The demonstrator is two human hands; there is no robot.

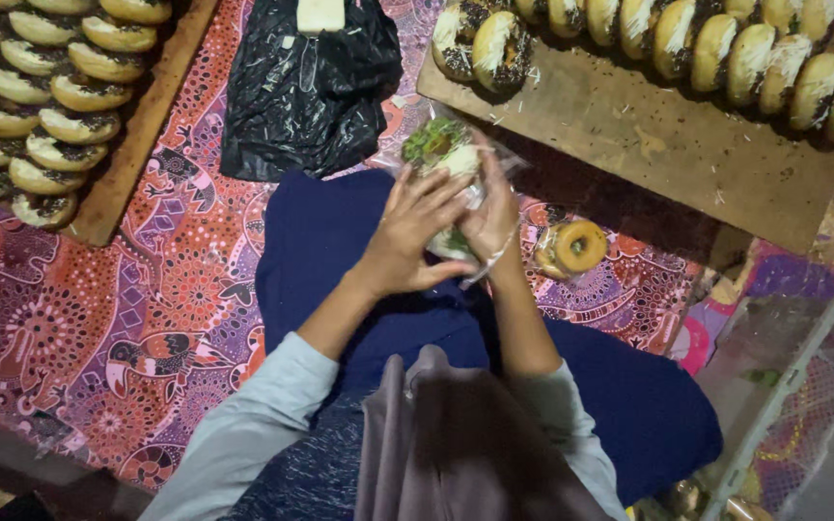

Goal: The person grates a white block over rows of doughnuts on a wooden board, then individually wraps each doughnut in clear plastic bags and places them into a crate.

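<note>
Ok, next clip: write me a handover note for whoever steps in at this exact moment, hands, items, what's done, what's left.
Left hand: closed around the clear bag, over the lap.
Right hand: gripping the same bag from the other side.
The bag holds a doughnut with green topping; whether it is closed cannot be told.
Done: one bagged doughnut lies on the patterned cloth to the right.
Left: unbagged topped doughnuts stand in rows on the right board and the left board. A black bag lies between the boards.
</note>
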